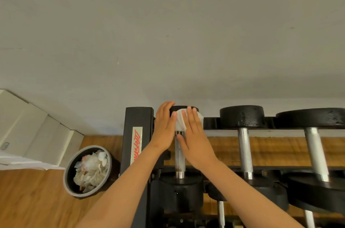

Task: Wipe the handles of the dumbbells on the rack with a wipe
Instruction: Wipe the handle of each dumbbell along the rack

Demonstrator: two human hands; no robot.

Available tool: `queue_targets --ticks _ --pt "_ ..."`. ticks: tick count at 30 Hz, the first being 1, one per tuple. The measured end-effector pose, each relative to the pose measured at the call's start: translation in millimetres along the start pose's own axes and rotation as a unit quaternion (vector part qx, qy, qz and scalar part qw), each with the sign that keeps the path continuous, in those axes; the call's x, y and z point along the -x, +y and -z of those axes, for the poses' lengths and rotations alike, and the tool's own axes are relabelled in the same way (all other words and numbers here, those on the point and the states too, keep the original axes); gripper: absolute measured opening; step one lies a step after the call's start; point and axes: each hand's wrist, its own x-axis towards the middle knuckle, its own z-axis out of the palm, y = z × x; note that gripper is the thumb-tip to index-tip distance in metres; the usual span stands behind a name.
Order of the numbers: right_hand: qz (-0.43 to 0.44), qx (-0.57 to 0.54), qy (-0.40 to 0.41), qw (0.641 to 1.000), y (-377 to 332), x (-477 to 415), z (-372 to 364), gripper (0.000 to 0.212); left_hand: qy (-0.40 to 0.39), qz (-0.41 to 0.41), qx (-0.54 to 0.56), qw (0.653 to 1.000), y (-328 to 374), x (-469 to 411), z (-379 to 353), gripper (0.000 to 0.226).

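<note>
A black rack (137, 134) holds several dumbbells with black heads and steel handles. On the leftmost dumbbell (179, 155), a white wipe (180, 122) lies over the far head. My right hand (196, 140) presses flat on the wipe with straight fingers, its thumb against the handle. My left hand (165, 125) cups the left side of that far head, fingers curved over its top edge. Two more dumbbells (244, 143) (315, 151) rest to the right on the same tier.
A round grey bin (87, 170) full of crumpled used wipes stands on the wooden floor left of the rack. A pale wall is directly behind the rack. White steps (37, 130) rise at the far left. A lower tier of dumbbells (221, 212) sits below.
</note>
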Motion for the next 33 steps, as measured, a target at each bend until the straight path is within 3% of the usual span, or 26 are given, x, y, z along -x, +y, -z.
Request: queue_targets --ticks 5,8,14,20,24,27,33 --pt "-0.002 0.008 0.006 1.000 0 7 -4 0.070 -0.014 0.004 -0.006 1.000 1 -1 2 0.047" --pt "-0.012 -0.010 -0.008 1.000 -4 -2 4 0.069 -0.014 0.020 0.002 1.000 3 8 1 0.054" --pt "-0.008 -0.041 -0.004 0.999 0 -6 10 0.058 0.094 0.105 0.025 0.990 -7 85 -20 0.059" --pt "-0.011 -0.003 0.113 0.994 -3 -11 17 0.049 0.056 0.117 -0.079 0.988 -22 141 -42 0.071" --pt "-0.005 0.053 0.164 0.985 -4 -27 32 0.036 0.097 0.137 -0.115 0.979 -22 136 -48 0.058" --pt "-0.024 0.011 0.137 0.990 -8 -34 36 0.035 0.135 0.193 -0.099 0.967 -17 131 -51 0.054" --pt "-0.011 0.041 0.051 0.998 -10 1 5 0.063 0.151 0.206 -0.073 0.964 -17 134 -52 0.049"
